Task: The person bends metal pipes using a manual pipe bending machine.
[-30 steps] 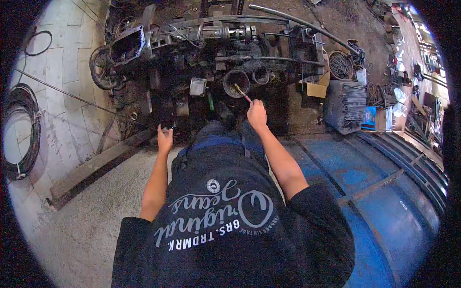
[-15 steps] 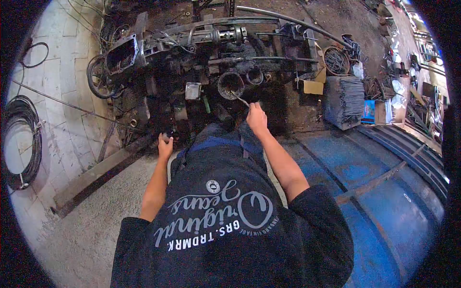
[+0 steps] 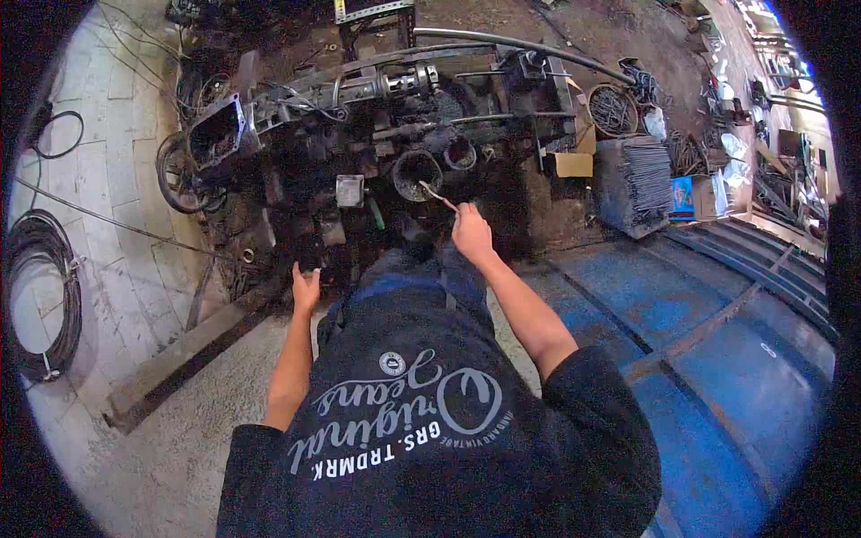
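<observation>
The person's right hand [image 3: 471, 235] is reaching forward, its fingers closing around the handle of a thin brush [image 3: 437, 196], clamped on it. The brush is slanting up and away from those fingers, its tip sitting at the rim of a dark round can [image 3: 414, 173] just beyond them. A smaller can [image 3: 460, 153] is standing beside the first, a little farther off. The left hand [image 3: 306, 287] is resting low at the edge of the grimy machine [image 3: 359, 99]; whether its fingers are spread or gripping something I cannot tell. A small pale box [image 3: 350, 190] is sitting between the two hands, ahead of the fingers. Off beyond the left fingers, coiled black cable [image 3: 40, 296] is lying on the paved floor.
</observation>
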`<action>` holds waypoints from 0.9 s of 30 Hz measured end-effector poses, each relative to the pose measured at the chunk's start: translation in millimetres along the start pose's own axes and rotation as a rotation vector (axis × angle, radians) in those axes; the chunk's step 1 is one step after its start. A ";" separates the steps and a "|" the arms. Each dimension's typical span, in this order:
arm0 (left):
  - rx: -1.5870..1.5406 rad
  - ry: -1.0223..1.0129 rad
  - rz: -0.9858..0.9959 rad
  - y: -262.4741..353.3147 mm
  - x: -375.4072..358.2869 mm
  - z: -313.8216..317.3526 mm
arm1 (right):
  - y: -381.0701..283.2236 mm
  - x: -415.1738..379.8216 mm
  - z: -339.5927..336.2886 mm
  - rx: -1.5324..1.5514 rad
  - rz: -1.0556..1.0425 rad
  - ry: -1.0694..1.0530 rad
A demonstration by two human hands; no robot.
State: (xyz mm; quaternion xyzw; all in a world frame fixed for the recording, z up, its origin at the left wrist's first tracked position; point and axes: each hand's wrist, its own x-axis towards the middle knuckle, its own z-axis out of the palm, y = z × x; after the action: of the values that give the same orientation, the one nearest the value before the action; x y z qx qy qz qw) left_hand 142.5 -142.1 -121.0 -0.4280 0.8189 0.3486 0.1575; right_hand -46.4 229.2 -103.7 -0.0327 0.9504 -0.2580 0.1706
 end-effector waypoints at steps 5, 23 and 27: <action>-0.031 -0.017 0.037 -36.4 13.8 4.7 | 1.4 13.8 -13.0 0.010 0.096 -0.087; -0.092 -0.002 0.011 -15.4 -7.2 -17.3 | 7.5 209.8 -87.4 0.392 0.406 0.276; -0.158 -0.020 -0.023 -10.1 -10.5 -12.2 | 11.8 211.7 -80.8 0.383 0.406 0.280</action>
State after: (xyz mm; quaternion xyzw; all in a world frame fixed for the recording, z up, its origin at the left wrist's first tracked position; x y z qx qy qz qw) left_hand 157.3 -148.5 -110.9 -0.4447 0.7823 0.4146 0.1356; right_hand -272.6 246.3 -109.4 0.2263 0.8860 -0.3948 0.0893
